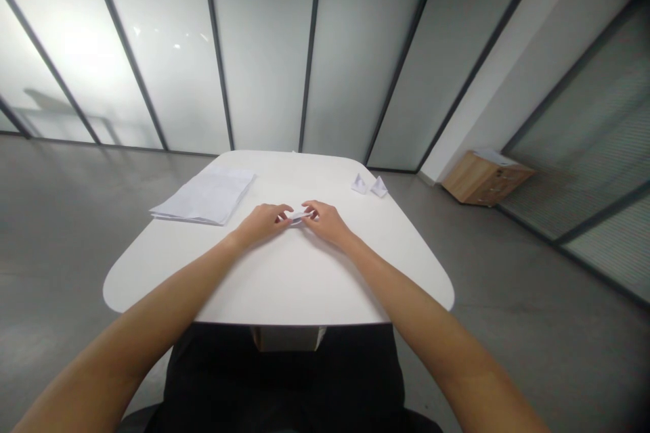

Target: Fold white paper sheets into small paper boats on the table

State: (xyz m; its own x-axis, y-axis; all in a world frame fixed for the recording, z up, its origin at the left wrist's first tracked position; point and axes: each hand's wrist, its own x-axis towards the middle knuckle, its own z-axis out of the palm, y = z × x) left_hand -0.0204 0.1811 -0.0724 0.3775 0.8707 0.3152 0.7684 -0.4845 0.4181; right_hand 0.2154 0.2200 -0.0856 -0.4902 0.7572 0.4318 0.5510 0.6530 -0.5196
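Both my hands rest on the white table [284, 277], meeting near its middle. My left hand [264, 222] and my right hand [328, 221] each pinch one end of a small folded piece of white paper [299, 215] that lies between the fingertips. The fingers of both hands are curled onto the paper. Much of the paper is hidden under the fingers, so its shape is unclear.
A stack of white paper sheets [206, 197] lies at the table's far left. Two small folded paper shapes [369, 185] stand at the far right. A low wooden cabinet [485, 177] sits on the floor to the right, by frosted glass walls.
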